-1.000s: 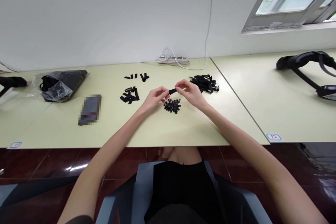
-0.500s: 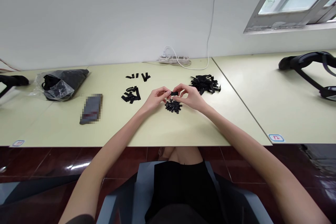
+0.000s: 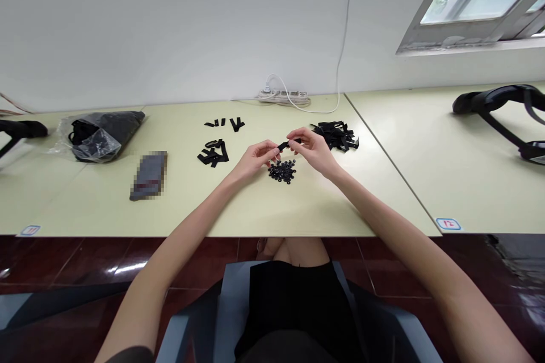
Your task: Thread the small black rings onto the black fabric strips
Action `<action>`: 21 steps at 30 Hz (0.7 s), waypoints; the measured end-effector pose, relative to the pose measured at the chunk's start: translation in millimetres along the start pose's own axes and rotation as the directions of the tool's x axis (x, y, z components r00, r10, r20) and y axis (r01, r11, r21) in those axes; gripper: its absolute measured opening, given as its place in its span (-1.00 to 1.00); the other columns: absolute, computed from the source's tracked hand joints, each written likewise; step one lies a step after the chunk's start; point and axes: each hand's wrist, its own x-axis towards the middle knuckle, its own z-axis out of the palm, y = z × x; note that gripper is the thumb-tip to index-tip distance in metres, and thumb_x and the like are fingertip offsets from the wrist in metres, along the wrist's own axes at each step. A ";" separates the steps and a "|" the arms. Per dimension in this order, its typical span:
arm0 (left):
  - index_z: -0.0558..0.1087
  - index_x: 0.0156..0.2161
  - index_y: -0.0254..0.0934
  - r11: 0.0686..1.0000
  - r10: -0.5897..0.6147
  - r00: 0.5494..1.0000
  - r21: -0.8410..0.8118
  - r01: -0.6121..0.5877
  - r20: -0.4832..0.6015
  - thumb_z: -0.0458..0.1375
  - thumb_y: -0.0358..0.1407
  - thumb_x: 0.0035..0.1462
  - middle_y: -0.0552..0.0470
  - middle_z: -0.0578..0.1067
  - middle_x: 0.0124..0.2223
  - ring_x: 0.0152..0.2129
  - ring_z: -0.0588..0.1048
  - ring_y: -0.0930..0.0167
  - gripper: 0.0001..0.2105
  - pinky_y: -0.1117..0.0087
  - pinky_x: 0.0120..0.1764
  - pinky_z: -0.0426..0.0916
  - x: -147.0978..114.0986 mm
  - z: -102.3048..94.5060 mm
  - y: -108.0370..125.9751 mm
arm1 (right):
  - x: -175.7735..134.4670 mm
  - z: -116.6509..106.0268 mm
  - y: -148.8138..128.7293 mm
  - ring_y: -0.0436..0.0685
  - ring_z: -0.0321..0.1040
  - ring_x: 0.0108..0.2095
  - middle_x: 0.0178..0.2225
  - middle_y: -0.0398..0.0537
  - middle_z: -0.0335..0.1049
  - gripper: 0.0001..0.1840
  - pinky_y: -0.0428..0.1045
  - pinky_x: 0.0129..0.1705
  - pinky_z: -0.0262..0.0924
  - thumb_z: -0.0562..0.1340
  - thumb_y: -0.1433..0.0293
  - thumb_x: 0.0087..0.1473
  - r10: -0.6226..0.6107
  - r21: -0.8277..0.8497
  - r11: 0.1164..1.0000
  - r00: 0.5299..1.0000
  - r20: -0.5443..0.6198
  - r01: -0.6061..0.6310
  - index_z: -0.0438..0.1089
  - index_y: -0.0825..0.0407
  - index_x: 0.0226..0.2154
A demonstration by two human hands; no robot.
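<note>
From here I see the left hand (image 3: 255, 159) and right hand (image 3: 314, 152) pinching a black strip (image 3: 284, 145) between them near small black rings (image 3: 281, 171), amid table-edge labels reading "11" (image 3: 30, 231) and "12" (image 3: 448, 224).

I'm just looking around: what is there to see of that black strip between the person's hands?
The black strip is short, narrow and plain dark, and looks like fabric webbing. It appears to be held off the table, just beyond the heap of small black pieces, slanting upward to the right in the picture. The left hand pinches its left end; the right hand's fingers cover its middle. Any stitching is too small to tell.
</note>
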 end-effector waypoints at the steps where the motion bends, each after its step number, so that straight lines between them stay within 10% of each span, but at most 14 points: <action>1: 0.61 -0.15 -0.22 1.000 0.003 1.000 0.003 -0.003 0.000 0.40 0.19 0.31 -0.06 0.64 -0.17 -0.22 0.57 0.33 -0.54 0.32 -0.17 0.45 0.2 0.1 -1.1 | -0.7 1.0 0.4 0.24 0.55 -0.03 -0.04 0.03 0.60 -0.65 0.12 -0.11 0.53 0.44 0.02 0.26 -0.011 -0.021 1.000 1.000 0.009 0.011 0.51 -0.09 -0.12; 16: 0.64 -0.14 -0.22 0.997 0.018 1.000 0.077 -0.016 -0.026 0.40 0.18 0.29 -0.05 0.63 -0.22 -0.26 0.55 0.30 -0.55 0.29 -0.19 0.42 -2.2 3.7 1.5 | -6.0 8.5 -3.4 0.24 0.55 -0.13 -0.15 0.00 0.65 -0.51 0.18 -0.03 0.49 0.37 -0.17 0.34 -0.065 -0.210 0.974 0.994 0.085 0.082 0.54 -0.10 -0.23; 21: 0.62 -0.15 -0.21 0.996 0.008 0.999 0.093 -0.003 -0.054 0.40 0.17 0.30 -0.06 0.64 -0.20 -0.25 0.56 0.30 -0.56 0.30 -0.18 0.43 -2.3 4.5 -0.1 | -8.0 6.7 -5.5 0.13 0.47 -0.43 -0.49 -0.18 0.52 -0.53 0.13 -0.19 0.49 0.38 -0.16 0.33 -0.019 -0.158 0.987 1.000 0.011 0.021 0.53 -0.11 -0.19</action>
